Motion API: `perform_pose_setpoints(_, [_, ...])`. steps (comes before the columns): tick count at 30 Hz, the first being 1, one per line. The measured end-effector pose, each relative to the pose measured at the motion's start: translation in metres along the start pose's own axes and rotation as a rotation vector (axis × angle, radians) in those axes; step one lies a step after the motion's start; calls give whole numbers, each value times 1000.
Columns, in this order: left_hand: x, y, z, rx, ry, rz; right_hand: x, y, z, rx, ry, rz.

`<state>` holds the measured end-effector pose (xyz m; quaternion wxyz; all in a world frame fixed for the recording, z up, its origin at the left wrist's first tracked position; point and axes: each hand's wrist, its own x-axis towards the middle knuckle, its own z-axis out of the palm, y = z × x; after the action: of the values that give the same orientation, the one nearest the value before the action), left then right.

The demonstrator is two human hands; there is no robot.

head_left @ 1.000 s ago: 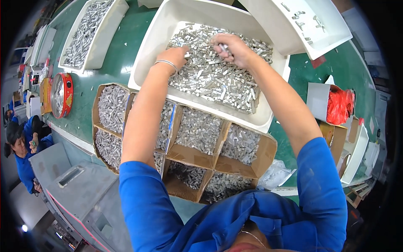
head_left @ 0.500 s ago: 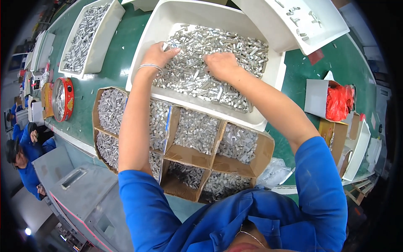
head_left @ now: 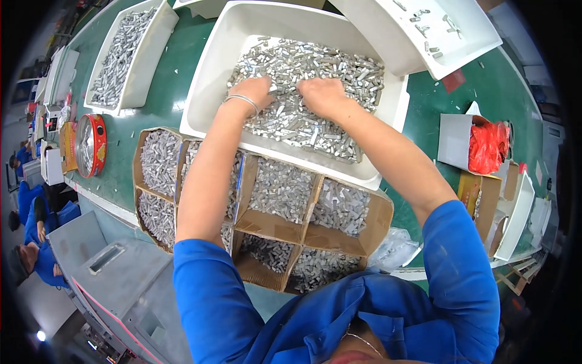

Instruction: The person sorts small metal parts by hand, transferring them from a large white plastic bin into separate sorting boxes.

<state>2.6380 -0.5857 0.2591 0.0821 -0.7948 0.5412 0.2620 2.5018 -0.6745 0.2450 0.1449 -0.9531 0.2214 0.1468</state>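
Both hands are inside a large white plastic bin [head_left: 201, 100], over a heap of small silvery metal pieces [head_left: 291, 127]. My left hand [head_left: 251, 93], with a bracelet at the wrist, is at the left side of the heap, its fingers curled down into the pieces. To its right, my right hand [head_left: 321, 97] is closed with bent fingertips at the heap. Whatever either hand pinches is too small or hidden to make out. Against the bin's near side stands a divided cardboard box [head_left: 273, 225], its compartments holding similar pieces. My left forearm covers part of it.
A long white bin [head_left: 145, 79] of metal pieces stands at the far left, near a round red tin [head_left: 99, 145]. Another white bin [head_left: 388, 36] with a few pieces overlaps the far right corner. A box with a red plastic bag [head_left: 490, 145] sits right. People sit at the left.
My left hand has moved right and slightly nearer, from the bin's left wall onto the heap, and its fingers have drawn in. My right hand has stayed nearly in place.
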Motion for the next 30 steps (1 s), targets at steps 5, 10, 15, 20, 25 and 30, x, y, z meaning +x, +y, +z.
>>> perform_pose_setpoints(5, [-4,-24,8,-324,134,28,-2,-2,-3,-19,-11,-56])
perform_pose_setpoints(10, [-14,-4,9,18,-99,108,0,1,0,88,8,35])
perform_pose_setpoints(15, [-9,5,11,174,-97,78,10,21,-6,1369,-128,85])
perform_pose_setpoints(20, [-8,6,10,86,-80,93,0,22,-20,2016,-387,-204])
perform_pose_setpoints(25, [4,-22,17,-490,82,-22,8,21,-14,1780,-391,-203])
perform_pose_setpoints(30, [1,-27,11,-993,243,-170,6,-18,25,468,106,-227])
